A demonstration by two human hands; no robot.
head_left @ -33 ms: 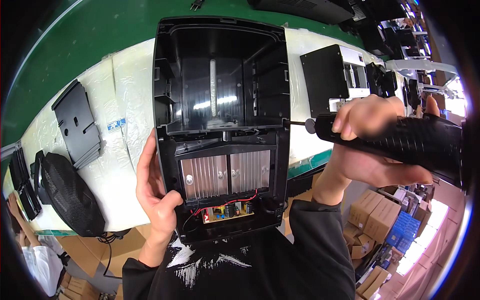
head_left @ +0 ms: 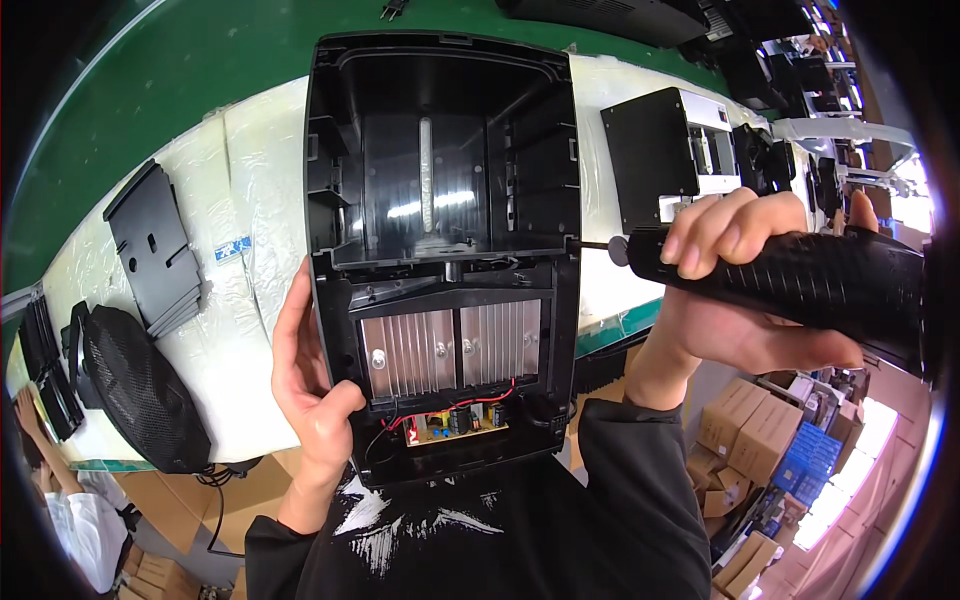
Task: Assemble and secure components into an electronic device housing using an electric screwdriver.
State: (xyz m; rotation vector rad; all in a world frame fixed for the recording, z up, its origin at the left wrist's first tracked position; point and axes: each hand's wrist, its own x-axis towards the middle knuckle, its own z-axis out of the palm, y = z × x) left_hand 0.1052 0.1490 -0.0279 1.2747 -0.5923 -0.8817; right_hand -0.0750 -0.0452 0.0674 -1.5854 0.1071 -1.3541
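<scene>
A black plastic housing point(head_left: 390, 180) lies before me, its hollow inside facing up. Two ribbed metal heat sinks point(head_left: 410, 350) sit in its nearer part, with red and black wires and a small circuit board point(head_left: 455, 425) below them. My left hand point(head_left: 318, 400) grips the housing's left edge, thumb on top and fingers along the outer side. In my right hand point(head_left: 715, 325) is a black electric screwdriver point(head_left: 830, 280), held level. Its thin bit points left and meets the housing's right wall; the tip and any screw there are hidden.
White wrapped padding point(head_left: 250, 170) covers the green bench point(head_left: 230, 50). Flat black panels point(head_left: 155, 245) and a black mesh part point(head_left: 145, 390) lie left. A black-and-white box-shaped unit point(head_left: 650, 150) stands right. Cardboard boxes point(head_left: 765, 440) are stacked lower right; another person's arm point(head_left: 45, 440) shows far left.
</scene>
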